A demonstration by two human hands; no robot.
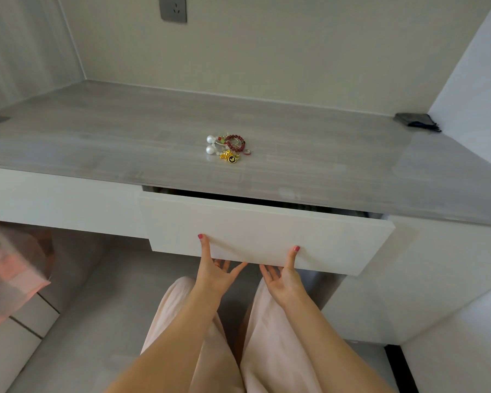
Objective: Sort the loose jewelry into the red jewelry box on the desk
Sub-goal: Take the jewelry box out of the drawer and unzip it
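Note:
A small heap of loose jewelry (228, 147) lies in the middle of the grey desk top (97, 137): two big white pearls, a dark red bead bracelet, rings and a gold charm. Below it, a white drawer front (267, 222) stands pulled out a little, with a dark gap along its top. My left hand (214, 273) and my right hand (284, 275) both hold the drawer's bottom edge, thumbs on the front face and fingers underneath. No red jewelry box shows in this view, and the drawer's inside is hidden.
A dark pouch (415, 121) lies at the desk's far right corner against the white side wall. A wall socket (172, 8) sits above the desk. Pink fabric (9, 273) is at the left, below desk level. My legs are under the drawer.

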